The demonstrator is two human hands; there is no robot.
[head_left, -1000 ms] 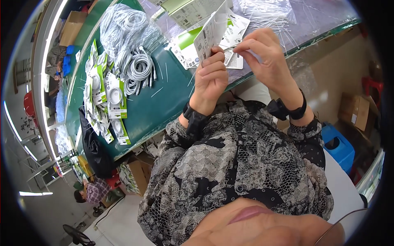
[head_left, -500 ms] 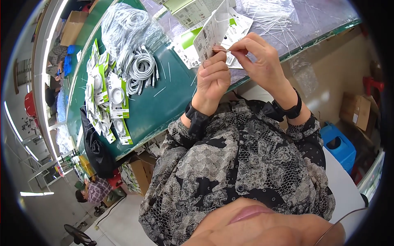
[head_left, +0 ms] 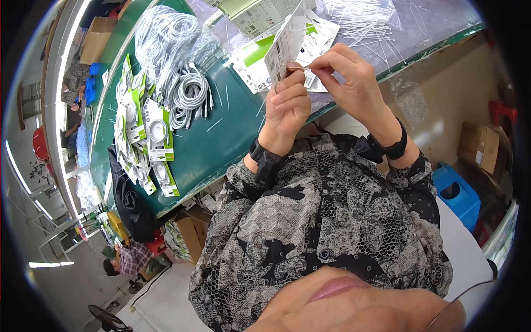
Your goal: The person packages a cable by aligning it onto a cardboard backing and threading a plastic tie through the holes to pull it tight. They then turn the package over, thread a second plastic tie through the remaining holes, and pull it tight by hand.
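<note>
Above the edge of a green table (head_left: 221, 149), my left hand (head_left: 285, 105) grips a white printed packaging card (head_left: 287, 39) from below, fingers curled against it. My right hand (head_left: 354, 83) meets it from the right, thumb and forefinger pinched at the card's lower edge, where a thin pale strip shows between the fingertips. Both wrists wear black bands. More white and green cards (head_left: 249, 55) lie flat on the table just behind the hands.
Coiled white cables (head_left: 188, 94) are heaped mid-table, with a row of packed cable cards (head_left: 152, 138) to their left. A clear bag of thin white ties (head_left: 365, 16) lies at the far right. A blue bin (head_left: 456, 193) and cardboard boxes (head_left: 484, 146) stand on the floor; another person (head_left: 130, 260) crouches lower left.
My right fingers have drawn in to the card's lower edge beside my left fingertips. The card has tilted slightly; both hands stay in about the same place.
</note>
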